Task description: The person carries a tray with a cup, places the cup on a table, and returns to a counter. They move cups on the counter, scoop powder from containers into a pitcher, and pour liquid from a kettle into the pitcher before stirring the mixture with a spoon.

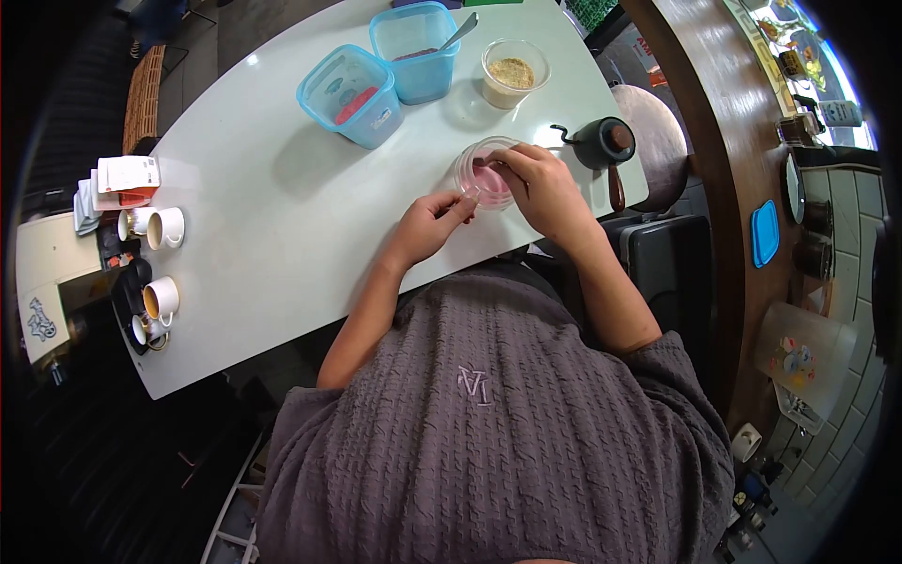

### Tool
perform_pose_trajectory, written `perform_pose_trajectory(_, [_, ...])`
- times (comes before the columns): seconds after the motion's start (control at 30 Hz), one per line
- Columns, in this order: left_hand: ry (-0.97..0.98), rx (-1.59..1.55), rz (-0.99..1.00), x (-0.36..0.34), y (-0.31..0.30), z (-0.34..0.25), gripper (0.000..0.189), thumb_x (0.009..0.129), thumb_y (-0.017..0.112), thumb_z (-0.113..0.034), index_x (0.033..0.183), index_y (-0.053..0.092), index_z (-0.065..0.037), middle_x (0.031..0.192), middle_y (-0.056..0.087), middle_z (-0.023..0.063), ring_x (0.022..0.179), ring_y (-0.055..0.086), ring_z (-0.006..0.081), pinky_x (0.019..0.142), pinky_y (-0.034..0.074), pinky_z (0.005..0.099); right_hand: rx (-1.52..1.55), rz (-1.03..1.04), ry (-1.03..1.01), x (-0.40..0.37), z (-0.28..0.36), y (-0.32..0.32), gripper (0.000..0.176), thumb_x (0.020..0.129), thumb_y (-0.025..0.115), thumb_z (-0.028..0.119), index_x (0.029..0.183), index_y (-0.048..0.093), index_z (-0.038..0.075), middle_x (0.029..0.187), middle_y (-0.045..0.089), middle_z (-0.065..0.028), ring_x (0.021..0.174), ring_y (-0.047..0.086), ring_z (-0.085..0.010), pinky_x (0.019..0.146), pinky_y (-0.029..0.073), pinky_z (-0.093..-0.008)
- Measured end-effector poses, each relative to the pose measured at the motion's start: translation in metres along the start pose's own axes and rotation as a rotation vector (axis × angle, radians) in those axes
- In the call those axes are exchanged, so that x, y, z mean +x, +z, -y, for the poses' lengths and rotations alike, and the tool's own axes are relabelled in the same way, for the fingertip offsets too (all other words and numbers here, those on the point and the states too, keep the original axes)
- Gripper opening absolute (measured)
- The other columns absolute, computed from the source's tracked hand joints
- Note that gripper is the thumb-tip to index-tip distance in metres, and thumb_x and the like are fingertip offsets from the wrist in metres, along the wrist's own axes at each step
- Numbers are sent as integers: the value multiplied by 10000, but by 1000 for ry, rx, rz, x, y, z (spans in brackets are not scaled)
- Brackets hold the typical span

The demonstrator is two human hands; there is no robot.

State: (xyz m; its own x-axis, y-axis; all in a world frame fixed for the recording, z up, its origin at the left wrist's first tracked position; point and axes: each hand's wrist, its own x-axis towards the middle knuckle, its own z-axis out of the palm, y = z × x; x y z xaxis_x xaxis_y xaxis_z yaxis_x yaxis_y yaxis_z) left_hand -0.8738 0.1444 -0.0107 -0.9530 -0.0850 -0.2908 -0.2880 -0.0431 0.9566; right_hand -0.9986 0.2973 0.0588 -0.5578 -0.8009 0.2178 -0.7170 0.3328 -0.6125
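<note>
In front of my body a small clear plastic cup [467,167] with pink contents stands on the white table. My left hand [427,228] pinches the near-left side of its rim between thumb and finger. Over the cup's right side, my right hand [540,191] has its fingers bent together and reaching down inside the rim. What those fingers hold, if anything, is too small and hidden to make out. Farther back are a blue tub [376,122] with something red-pink in it and a second blue tub [427,85] with a metal spoon [460,31] leaning out.
A clear cup of tan crumbs [512,73] sits behind my right hand. To the right stands a dark hand grinder [601,143] with a crank. Several white mugs [166,228] line the left edge. A blue lid [765,233] lies on the wooden counter [728,310].
</note>
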Motion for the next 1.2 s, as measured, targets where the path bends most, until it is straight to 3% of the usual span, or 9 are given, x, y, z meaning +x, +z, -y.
perform_pose_trajectory(0.17, [-5, 2, 8, -1, -1, -1, 335, 917, 561, -333, 882, 634, -8, 781, 606, 1, 779, 547, 72, 746, 434, 230, 39, 109, 39, -2, 1, -12, 151, 840, 548, 61, 967, 616, 13, 904, 615, -156, 853, 586, -337, 757, 474, -390])
perform_pose_trajectory(0.47, [8, -6, 3, 0, 0, -1, 290, 921, 558, -299, 868, 642, -26, 778, 602, -13, 748, 519, 69, 710, 416, 227, -72, -36, -16, -2, 3, 2, 138, 824, 561, 80, 938, 623, 34, 862, 598, -137, 871, 574, -325, 763, 470, -387])
perform_pose_trajectory(0.53, [-8, 8, 7, -1, 0, -1, 300, 923, 555, -309, 880, 644, -25, 782, 605, -10, 751, 523, 70, 713, 419, 229, 17, 40, -24, -2, 7, 1, 186, 838, 553, 65, 1006, 613, 12, 922, 599, -156, 862, 576, -334, 774, 467, -387])
perform_pose_trajectory(0.7, [1, 11, 6, 0, -1, -1, 301, 925, 550, -310, 902, 646, -25, 789, 609, -8, 751, 526, 70, 714, 421, 229, 67, 130, 13, -5, 5, -8, 151, 847, 550, 69, 961, 612, -8, 920, 602, -155, 847, 577, -338, 752, 468, -389])
perform_pose_trajectory(0.9, [-14, 28, 11, 0, -1, 0, 299, 926, 548, -307, 905, 644, -25, 794, 612, -9, 750, 527, 70, 714, 421, 228, -117, 52, 103, -3, 1, -9, 153, 849, 550, 75, 973, 616, 14, 914, 600, -149, 859, 576, -331, 752, 469, -381])
perform_pose_trajectory(1.2, [-8, 19, 11, -1, 0, -1, 292, 922, 556, -302, 887, 645, -27, 791, 611, -8, 751, 525, 68, 712, 419, 227, 28, 51, -13, -2, 9, -6, 167, 842, 557, 74, 984, 617, 10, 890, 612, -139, 862, 570, -310, 774, 460, -385])
